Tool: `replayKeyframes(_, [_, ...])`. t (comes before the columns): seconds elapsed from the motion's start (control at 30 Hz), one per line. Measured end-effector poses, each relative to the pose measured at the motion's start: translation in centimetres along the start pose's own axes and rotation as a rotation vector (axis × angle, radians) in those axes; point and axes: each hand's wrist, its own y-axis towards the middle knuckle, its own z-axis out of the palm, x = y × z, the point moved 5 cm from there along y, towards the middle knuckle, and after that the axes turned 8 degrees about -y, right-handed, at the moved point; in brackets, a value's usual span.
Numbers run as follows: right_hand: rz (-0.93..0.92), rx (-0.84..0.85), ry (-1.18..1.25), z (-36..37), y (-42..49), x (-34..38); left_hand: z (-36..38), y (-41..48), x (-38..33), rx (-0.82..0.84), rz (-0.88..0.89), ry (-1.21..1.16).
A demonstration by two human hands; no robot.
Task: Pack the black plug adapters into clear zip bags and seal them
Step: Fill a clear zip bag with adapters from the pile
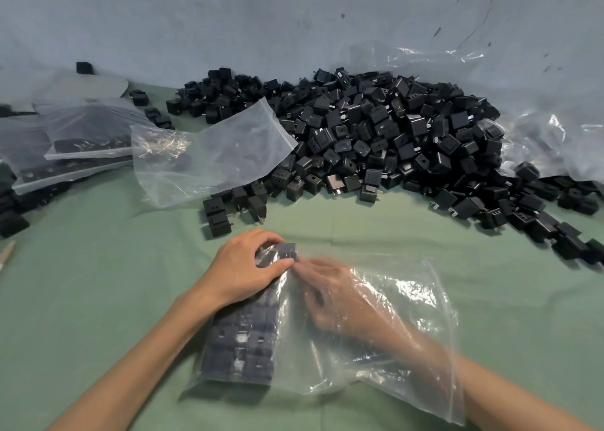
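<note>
Two hands on the zip bag (385, 339) near the front edge of the tabletop (98, 299): left hand (243, 267) grips the far end of the adapter stack (242, 342) through the film, right hand (330, 296) under it (blurred, can't tell its grip). Square the rows, then seal.

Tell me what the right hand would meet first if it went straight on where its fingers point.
Probably the left hand, whose thumb pinches the zip bag just ahead of the right hand; blur hides contact.

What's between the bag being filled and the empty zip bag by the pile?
Head view: a few loose adapters on green cloth, between the part-filled bag and the empty zip bag.
</note>
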Motion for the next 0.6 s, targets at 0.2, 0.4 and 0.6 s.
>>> replayKeyframes(0.2, [0.019,0.044,0.034,-0.5,0.0,0.2,-0.5,0.3,0.4,0.056,-0.03,-0.103])
replayKeyframes(0.4, [0.159,0.132,0.116,-0.4,-0.2,-0.9,-0.6,0.3,1.0,0.109,-0.044,-0.191])
replayKeyframes(0.6, [0.684,0.045,0.351,0.3,0.7,-2.7,-0.5,0.2,1.2,-0.024,-0.064,-0.185])
